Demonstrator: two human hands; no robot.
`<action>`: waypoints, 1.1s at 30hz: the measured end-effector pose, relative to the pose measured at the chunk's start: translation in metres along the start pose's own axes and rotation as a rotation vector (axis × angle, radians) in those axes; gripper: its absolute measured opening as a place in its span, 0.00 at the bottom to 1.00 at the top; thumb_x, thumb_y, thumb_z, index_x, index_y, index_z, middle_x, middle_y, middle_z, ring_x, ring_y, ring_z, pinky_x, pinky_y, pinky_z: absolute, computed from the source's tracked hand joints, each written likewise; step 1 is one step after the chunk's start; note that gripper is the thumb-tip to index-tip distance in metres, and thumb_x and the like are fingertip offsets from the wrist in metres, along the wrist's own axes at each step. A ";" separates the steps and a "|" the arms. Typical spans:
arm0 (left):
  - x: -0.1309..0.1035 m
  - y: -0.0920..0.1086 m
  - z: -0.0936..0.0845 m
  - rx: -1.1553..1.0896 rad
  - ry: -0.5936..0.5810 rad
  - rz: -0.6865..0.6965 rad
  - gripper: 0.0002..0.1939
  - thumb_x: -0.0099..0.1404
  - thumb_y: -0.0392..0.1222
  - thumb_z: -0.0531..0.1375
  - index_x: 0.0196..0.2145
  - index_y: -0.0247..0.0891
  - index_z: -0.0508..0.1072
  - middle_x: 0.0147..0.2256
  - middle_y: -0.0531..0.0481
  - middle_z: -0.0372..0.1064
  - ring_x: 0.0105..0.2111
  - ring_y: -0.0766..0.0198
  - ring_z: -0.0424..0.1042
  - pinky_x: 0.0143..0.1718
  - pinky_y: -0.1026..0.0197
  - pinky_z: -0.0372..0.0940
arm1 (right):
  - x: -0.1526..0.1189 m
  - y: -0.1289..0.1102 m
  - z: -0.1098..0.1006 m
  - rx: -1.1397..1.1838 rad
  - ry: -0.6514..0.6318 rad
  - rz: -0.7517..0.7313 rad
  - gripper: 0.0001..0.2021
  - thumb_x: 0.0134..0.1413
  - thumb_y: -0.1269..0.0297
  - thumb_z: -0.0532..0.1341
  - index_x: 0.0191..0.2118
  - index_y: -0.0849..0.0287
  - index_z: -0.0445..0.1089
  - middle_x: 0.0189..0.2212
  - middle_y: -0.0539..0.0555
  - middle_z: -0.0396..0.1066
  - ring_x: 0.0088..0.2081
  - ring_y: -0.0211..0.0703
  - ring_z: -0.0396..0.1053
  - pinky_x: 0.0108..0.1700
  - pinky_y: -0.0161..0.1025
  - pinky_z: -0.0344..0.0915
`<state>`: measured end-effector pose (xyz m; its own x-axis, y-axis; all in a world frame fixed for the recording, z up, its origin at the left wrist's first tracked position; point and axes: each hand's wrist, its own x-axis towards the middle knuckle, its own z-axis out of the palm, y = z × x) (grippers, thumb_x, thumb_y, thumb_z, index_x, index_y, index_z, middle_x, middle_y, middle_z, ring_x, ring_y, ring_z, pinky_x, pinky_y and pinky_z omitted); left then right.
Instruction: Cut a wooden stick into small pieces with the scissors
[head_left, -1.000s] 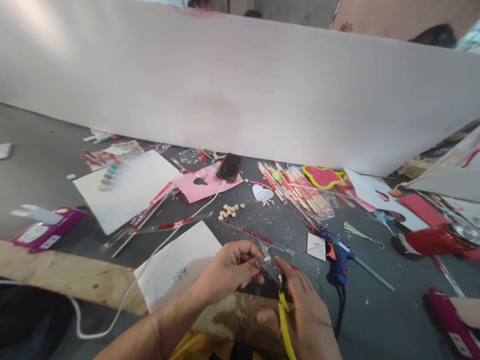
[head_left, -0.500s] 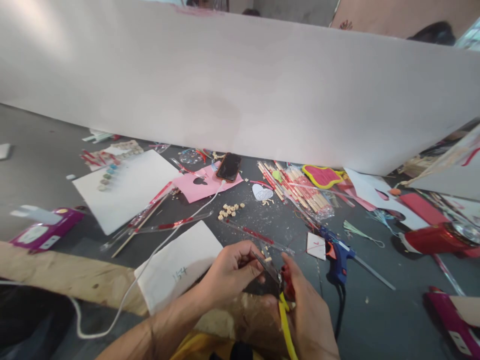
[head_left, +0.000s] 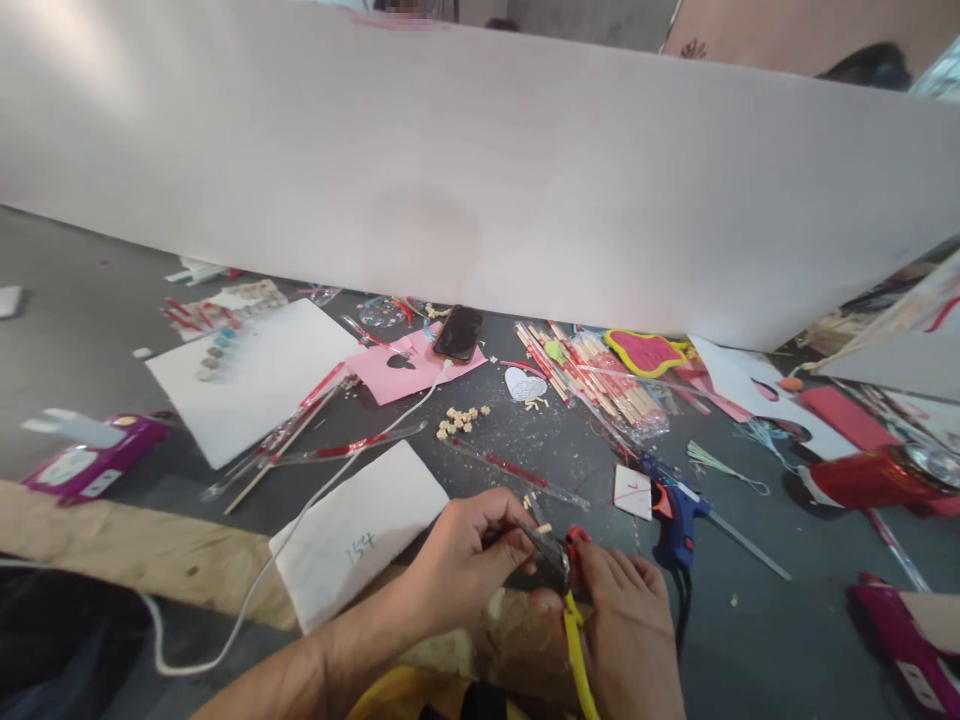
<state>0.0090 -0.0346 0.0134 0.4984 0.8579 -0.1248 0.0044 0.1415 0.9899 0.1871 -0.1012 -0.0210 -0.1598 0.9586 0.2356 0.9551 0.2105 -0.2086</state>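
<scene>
My right hand [head_left: 634, 620] is wrapped round pliers with dark metal jaws [head_left: 553, 556] and yellow and red handles. The jaws point up and left towards my left hand [head_left: 480, 550], whose thumb and fingers are pinched together right beside them. A short pale wooden stick piece [head_left: 544, 528] shows at the jaws; the rest of what my left fingers hold is hidden. Past my hands lie a pile of small pale wooden bits [head_left: 461, 421] and a bundle of wooden sticks [head_left: 611, 385] in clear and red wrapping.
A blue glue gun [head_left: 681, 525] lies to the right, near a red can [head_left: 874, 482]. A white sheet marked 154 [head_left: 360, 530] sits left of my hands, crossed by a white cable [head_left: 259, 590]. A phone [head_left: 459, 333] rests on pink paper [head_left: 382, 380]. A tall white board [head_left: 480, 170] stands behind.
Both hands and the pliers have shifted slightly down and to the right. My right fingers have curled in more, and the red handle shows more plainly.
</scene>
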 end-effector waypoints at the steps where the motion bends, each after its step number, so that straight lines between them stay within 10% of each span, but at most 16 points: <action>1: 0.000 0.000 0.000 0.020 0.002 0.013 0.04 0.60 0.35 0.55 0.27 0.34 0.66 0.22 0.52 0.66 0.24 0.68 0.66 0.26 0.68 0.59 | 0.000 0.001 0.000 0.006 -0.015 0.003 0.15 0.46 0.64 0.58 0.43 0.59 0.61 0.31 0.54 0.72 0.31 0.45 0.67 0.36 0.43 0.52; 13: -0.003 -0.014 0.002 0.526 0.127 0.129 0.07 0.59 0.34 0.53 0.27 0.37 0.70 0.24 0.52 0.70 0.25 0.66 0.68 0.27 0.67 0.58 | 0.004 -0.003 -0.003 0.089 -0.053 0.094 0.06 0.46 0.63 0.58 0.33 0.57 0.64 0.24 0.50 0.69 0.28 0.43 0.63 0.34 0.40 0.48; 24: 0.009 -0.013 -0.004 -0.502 -0.230 -0.351 0.09 0.50 0.41 0.63 0.23 0.33 0.67 0.13 0.52 0.66 0.08 0.77 0.48 0.11 0.70 0.37 | 0.002 0.001 -0.009 0.138 -0.015 0.013 0.08 0.46 0.64 0.58 0.34 0.59 0.65 0.25 0.51 0.70 0.29 0.44 0.64 0.34 0.40 0.48; 28: 0.009 -0.016 -0.005 -0.519 -0.322 -0.386 0.12 0.50 0.45 0.63 0.24 0.32 0.67 0.13 0.52 0.65 0.08 0.75 0.50 0.10 0.70 0.39 | 0.005 0.002 -0.011 0.114 0.014 -0.011 0.07 0.47 0.61 0.58 0.32 0.58 0.65 0.23 0.50 0.69 0.27 0.43 0.63 0.34 0.40 0.48; 33: 0.007 -0.011 -0.001 -0.128 -0.095 -0.145 0.10 0.61 0.45 0.55 0.29 0.35 0.66 0.21 0.52 0.68 0.14 0.75 0.55 0.16 0.71 0.49 | 0.003 0.010 -0.004 0.024 -0.051 0.019 0.09 0.52 0.59 0.56 0.37 0.59 0.65 0.25 0.52 0.70 0.29 0.44 0.65 0.34 0.40 0.48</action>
<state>0.0115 -0.0299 0.0015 0.5803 0.7743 -0.2525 -0.0251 0.3268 0.9447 0.1973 -0.0966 -0.0181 -0.1551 0.9708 0.1828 0.9518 0.1964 -0.2356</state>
